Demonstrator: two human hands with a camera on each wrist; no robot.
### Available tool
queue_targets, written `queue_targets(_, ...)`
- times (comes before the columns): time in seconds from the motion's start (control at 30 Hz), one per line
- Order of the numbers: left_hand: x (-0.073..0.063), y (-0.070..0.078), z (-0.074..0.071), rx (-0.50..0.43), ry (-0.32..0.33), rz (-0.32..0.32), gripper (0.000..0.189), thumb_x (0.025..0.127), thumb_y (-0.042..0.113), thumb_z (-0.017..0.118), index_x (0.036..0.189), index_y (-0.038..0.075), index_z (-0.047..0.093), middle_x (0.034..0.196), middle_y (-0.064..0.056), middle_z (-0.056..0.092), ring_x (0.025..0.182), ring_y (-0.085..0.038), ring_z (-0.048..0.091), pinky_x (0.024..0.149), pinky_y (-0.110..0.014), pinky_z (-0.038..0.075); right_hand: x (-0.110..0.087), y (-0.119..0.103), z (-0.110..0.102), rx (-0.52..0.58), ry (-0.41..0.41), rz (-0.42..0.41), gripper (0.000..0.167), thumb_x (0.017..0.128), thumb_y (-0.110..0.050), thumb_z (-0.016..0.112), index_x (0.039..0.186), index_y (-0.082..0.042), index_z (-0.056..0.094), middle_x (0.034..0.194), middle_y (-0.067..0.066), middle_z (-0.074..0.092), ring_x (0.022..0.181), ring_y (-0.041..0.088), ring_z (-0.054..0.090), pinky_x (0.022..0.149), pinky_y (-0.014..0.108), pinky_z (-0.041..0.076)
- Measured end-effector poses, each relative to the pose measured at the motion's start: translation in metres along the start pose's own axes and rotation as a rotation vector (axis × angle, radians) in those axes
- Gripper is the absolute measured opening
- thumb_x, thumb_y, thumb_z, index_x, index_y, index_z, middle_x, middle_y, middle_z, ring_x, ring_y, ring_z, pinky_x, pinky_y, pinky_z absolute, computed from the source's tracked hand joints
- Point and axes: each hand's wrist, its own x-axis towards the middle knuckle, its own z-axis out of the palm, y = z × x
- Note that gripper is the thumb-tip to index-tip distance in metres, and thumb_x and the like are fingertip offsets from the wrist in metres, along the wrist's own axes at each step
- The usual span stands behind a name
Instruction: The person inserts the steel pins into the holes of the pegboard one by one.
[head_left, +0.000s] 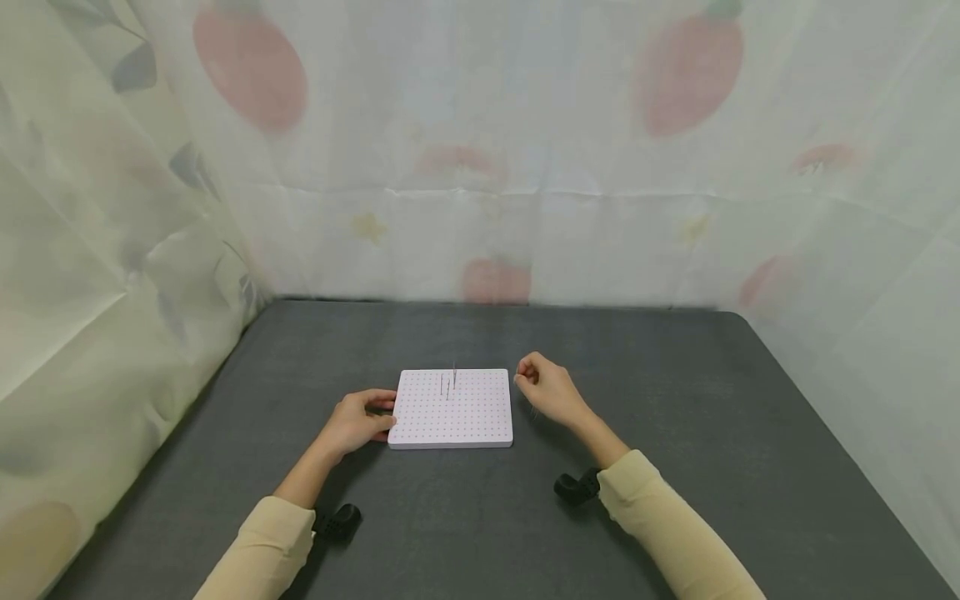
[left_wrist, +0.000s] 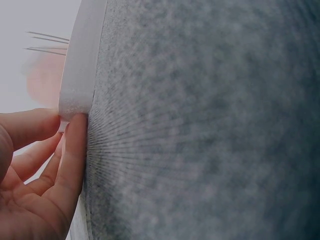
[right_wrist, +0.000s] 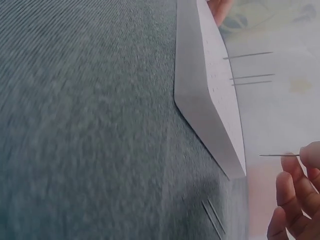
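Observation:
A white board [head_left: 480, 421] dotted with a grid of small holes lies flat on the table. Its left edge is held by my left hand [head_left: 357, 423]; in the left wrist view the thumb [left_wrist: 37, 122] and a finger pinch the board's corner. Several thin metal pins [right_wrist: 252, 77] stand upright in the board, toward its far side. Just off the right edge, my right hand [head_left: 552, 392] is raised above the table. Between thumb and forefinger it pinches another thin metal pin [right_wrist: 275, 155].
Two loose pins [right_wrist: 214, 216] lie on the dark grey table [head_left: 465, 525] to the right of the board, below my right hand. Patterned curtains [head_left: 585, 225] hang behind the table and along its sides. A black wrist device [head_left: 576, 489] projects from each forearm.

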Motion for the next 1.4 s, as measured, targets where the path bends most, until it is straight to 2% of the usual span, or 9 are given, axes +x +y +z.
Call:
queue_targets(0.4, -0.001, 0.002, 0.000, -0.003, -0.005, 0.001, 0.045, 0.082, 0.002, 0.063, 0.126, -0.003, 0.052, 0.114, -0.021, 0.056, 0.083, -0.019, 0.063, 0.064, -0.033, 0.057, 0.008, -0.008, 0.017, -0.017, 0.041, -0.089, 0.007, 0.084, -0.009, 0.062, 0.085, -0.013, 0.057, 0.074, -0.004, 0.058, 0.064, 0.009, 0.050, 0.055, 0.021, 0.041)
queue_targets(0.7, -0.001, 0.002, 0.001, -0.003, -0.005, 0.005, 0.045, 0.082, 0.001, 0.063, 0.125, -0.003, 0.052, 0.114, -0.021, 0.057, 0.083, -0.018, 0.064, 0.064, -0.032, 0.057, 0.017, -0.014, 0.027, -0.046, 0.048, -0.144, 0.006, 0.083, -0.010, 0.063, 0.084, -0.013, 0.058, 0.076, -0.006, 0.060, 0.064, 0.009, 0.050, 0.055, 0.021, 0.040)
queue_targets(1.03, 0.001, 0.000, 0.002, -0.015, -0.001, 0.001, 0.044, 0.081, 0.000, 0.064, 0.124, -0.003, 0.053, 0.113, -0.020, 0.057, 0.082, -0.018, 0.064, 0.064, -0.032, 0.057, 0.024, -0.025, 0.036, -0.103, 0.015, -0.128, 0.006, 0.084, -0.014, 0.064, 0.085, -0.016, 0.059, 0.079, -0.006, 0.063, 0.069, 0.008, 0.053, 0.059, 0.023, 0.043)
queue_targets(1.4, 0.000, 0.000, 0.002, -0.006, -0.004, 0.015, 0.044, 0.082, 0.000, 0.064, 0.125, -0.003, 0.053, 0.113, -0.020, 0.057, 0.082, -0.018, 0.064, 0.063, -0.032, 0.057, 0.026, -0.030, 0.045, -0.127, -0.003, -0.158, 0.005, 0.084, -0.014, 0.063, 0.085, -0.017, 0.059, 0.080, -0.007, 0.064, 0.070, 0.007, 0.056, 0.060, 0.022, 0.045)
